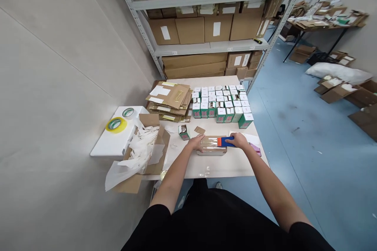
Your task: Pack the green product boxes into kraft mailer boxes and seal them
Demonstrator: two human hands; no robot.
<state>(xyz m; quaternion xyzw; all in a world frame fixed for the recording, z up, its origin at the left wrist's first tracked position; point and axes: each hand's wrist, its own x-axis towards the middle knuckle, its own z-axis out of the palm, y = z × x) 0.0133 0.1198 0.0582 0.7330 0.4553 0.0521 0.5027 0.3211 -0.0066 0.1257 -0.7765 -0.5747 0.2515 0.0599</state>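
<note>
A small cardboard box [211, 151] with shiny tape along its top lies on the table in front of me. My left hand [195, 143] grips its left end, fingers at the far corner and thumb on the near side. In my right hand [239, 141] is a flat blue tool with an orange end [226, 141]; the orange end rests over the right part of the box top. What kind of tool it is, I cannot make out. Just beyond the box are a small brown cardboard piece [200, 130] and a green-and-white carton [184, 132] with an open top.
Rows of green-and-white cartons [221, 115] stand at the back right of the table, beside stacked flattened cardboard [169, 96]. At left are an open box of white paper [144, 145] and yellow tape [116, 125]. Shelving [210, 48] rises behind; a purple item [255, 149] lies right.
</note>
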